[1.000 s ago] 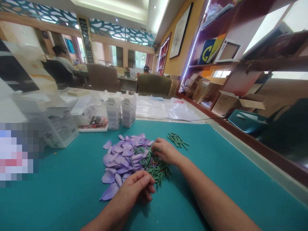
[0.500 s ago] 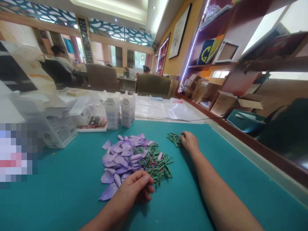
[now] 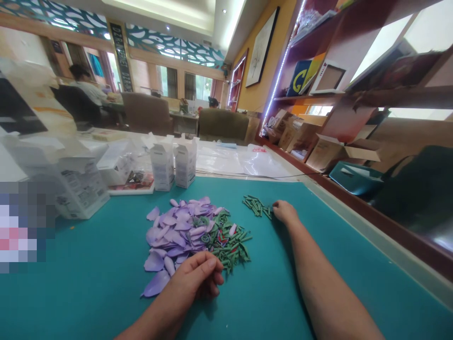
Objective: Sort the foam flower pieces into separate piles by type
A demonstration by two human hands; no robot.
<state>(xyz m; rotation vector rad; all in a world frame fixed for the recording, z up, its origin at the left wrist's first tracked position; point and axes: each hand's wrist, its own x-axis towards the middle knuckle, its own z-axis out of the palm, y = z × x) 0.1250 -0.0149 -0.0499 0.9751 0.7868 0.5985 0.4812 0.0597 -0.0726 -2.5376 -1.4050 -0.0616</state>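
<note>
Purple petals (image 3: 173, 236) lie in a loose heap on the near part of the bench, and a tangle of green paper coils (image 3: 230, 245) spills against their right side, with a small red scrap (image 3: 222, 238) among them. Our left hand (image 3: 200, 274) sits closed and curled at the heap's near edge, its fingers folded in and resting over the lower petals; nothing shows in its grip. Our right hand (image 3: 286, 212) lies further out, with its fingers bunched beside a small separate pile of short green sticks (image 3: 256, 206); we cannot tell whether it pinches anything.

The bench (image 3: 106, 288) has a smooth teal top. Beyond the heap stand two white cartons (image 3: 163, 163) (image 3: 186, 156), and a clear plastic bag (image 3: 244, 160) lies further along. To the right, cardboard boxes (image 3: 293, 137) line a low shelf, and further off, a seated person (image 3: 85, 85) works at a desk past brown armchairs (image 3: 146, 113).
</note>
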